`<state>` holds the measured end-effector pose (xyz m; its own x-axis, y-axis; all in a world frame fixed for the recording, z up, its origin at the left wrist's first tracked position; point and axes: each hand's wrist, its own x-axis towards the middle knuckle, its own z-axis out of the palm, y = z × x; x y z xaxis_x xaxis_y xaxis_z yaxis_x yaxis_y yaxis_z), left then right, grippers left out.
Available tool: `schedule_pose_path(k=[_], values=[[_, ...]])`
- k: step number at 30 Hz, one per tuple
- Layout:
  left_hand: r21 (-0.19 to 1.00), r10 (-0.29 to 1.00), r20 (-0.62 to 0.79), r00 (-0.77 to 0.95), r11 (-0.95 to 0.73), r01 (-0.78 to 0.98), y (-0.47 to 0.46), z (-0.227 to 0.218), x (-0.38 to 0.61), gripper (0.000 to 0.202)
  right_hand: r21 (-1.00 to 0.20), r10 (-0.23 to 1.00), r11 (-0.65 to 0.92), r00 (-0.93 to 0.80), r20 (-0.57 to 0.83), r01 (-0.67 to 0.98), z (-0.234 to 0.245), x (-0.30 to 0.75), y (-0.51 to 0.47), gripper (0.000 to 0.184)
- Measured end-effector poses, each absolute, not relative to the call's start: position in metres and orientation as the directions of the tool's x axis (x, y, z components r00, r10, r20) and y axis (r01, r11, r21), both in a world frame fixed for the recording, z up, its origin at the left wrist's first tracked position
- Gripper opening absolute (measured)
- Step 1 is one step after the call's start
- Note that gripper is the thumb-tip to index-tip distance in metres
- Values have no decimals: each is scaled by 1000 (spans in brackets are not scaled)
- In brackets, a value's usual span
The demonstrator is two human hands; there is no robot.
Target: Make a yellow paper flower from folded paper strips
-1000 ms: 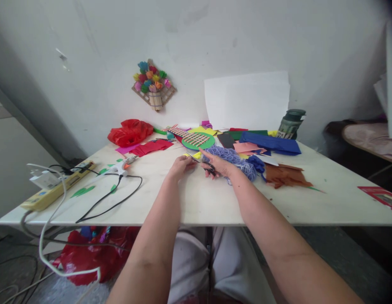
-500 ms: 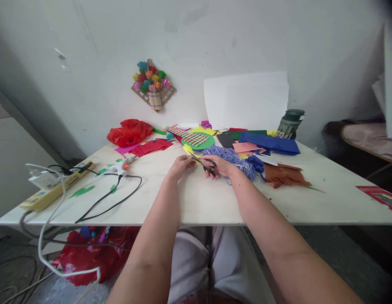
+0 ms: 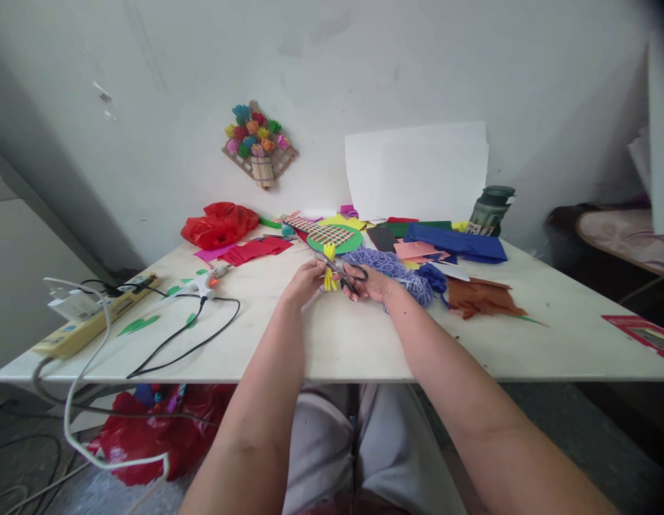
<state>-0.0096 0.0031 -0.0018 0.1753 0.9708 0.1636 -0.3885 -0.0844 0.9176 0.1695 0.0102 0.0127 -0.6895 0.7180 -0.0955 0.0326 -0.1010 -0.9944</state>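
Note:
A small yellow paper piece with narrow strips (image 3: pixel 330 254) stands upright in my left hand (image 3: pixel 309 277), whose fingers are closed on it. My right hand (image 3: pixel 370 283) grips a pair of scissors with dark handles (image 3: pixel 355 273). The scissor blades lie against the middle of the yellow paper, close to my left fingertips. Behind the hands is a green disc (image 3: pixel 347 244) with a lattice of striped sticks (image 3: pixel 326 232) on it. A tangle of lavender yarn (image 3: pixel 393 266) lies beside my right hand.
At left are a glue gun (image 3: pixel 200 286) with a looping black cord and a power strip (image 3: pixel 96 318). Red plastic (image 3: pixel 219 224), blue folded paper (image 3: pixel 460 243), brown crepe paper (image 3: pixel 484 297), a dark phone (image 3: pixel 382 239) and a green bottle (image 3: pixel 490 209) lie or stand around.
The yellow paper has turned from slanting to upright, showing strips above and below my left fingers. The scissors stay in my right hand, their blades now against the paper's middle.

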Motion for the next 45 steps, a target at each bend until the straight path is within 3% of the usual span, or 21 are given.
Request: schedule_pose_path(k=[10,17,24,31,35,40,45], values=[[900,967,138,215,-32,-434,0,1,-7,12,-988,670,-153,-737,-92,-15,11,166,11,48],[909,967,131,220,-28,-417,1,-1,-7,14,-983,750,-176,-655,-97,-55,9,161,9,42],[915,975,116,189,-32,-402,2,-1,-11,14,-985,809,-107,-587,-9,-133,-3,154,19,28],[931,974,113,195,-36,-362,3,-5,-8,14,-991,838,-72,-545,1,-113,4,150,12,32],[939,994,53,94,-17,-343,8,-7,-7,12,-996,871,-52,-491,-9,-75,8,146,7,26],[894,986,50,-162,-117,-432,16,-7,-10,12,-972,936,104,-310,167,-210,6,148,16,24],[842,976,93,-194,-182,-508,18,-6,-11,12,-959,964,198,-135,227,-204,0,153,29,24]])
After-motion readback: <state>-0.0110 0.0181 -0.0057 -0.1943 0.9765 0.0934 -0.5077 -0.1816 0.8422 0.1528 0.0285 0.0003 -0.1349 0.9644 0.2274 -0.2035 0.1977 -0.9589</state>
